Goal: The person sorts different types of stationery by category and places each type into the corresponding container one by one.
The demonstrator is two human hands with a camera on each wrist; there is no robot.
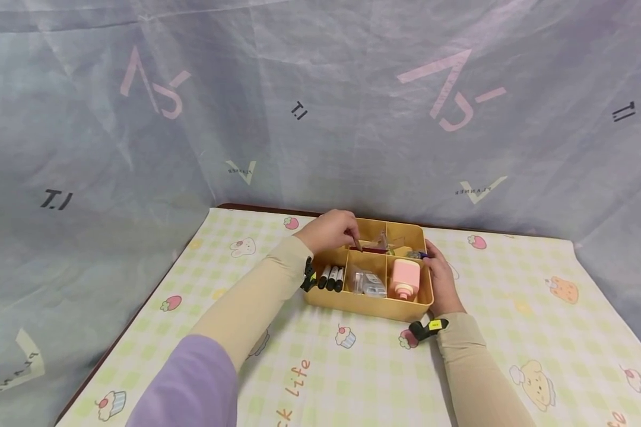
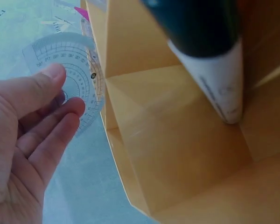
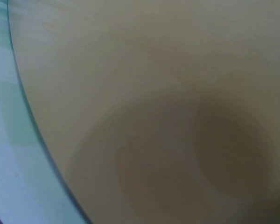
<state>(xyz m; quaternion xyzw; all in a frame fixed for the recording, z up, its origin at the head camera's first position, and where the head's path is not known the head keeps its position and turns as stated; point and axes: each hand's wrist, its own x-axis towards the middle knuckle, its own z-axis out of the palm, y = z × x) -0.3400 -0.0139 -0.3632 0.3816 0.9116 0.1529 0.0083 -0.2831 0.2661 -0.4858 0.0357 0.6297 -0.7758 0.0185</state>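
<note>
A yellow divided storage box (image 1: 363, 305) stands on the table. Over its back left part, my left hand (image 1: 328, 230) pinches a clear protractor (image 2: 60, 51) between thumb and fingers. In the left wrist view the left hand (image 2: 32, 126) is beside the box wall, with the protractor's curved scale showing past the fingertips. My right hand (image 1: 442, 279) grips the right side of the box, thumb at the rim. The right wrist view shows only the box's yellow side wall (image 3: 107, 70), close up and shadowed.
Front compartments hold several black-and-white markers (image 1: 331, 277), clear and grey small items (image 1: 370, 283) and a pink bottle (image 1: 406, 276). Thin clear pieces (image 1: 378, 240) stand in the back compartments. A patterned cloth (image 1: 347, 373) covers the table, with a grey curtain (image 1: 352, 148) behind.
</note>
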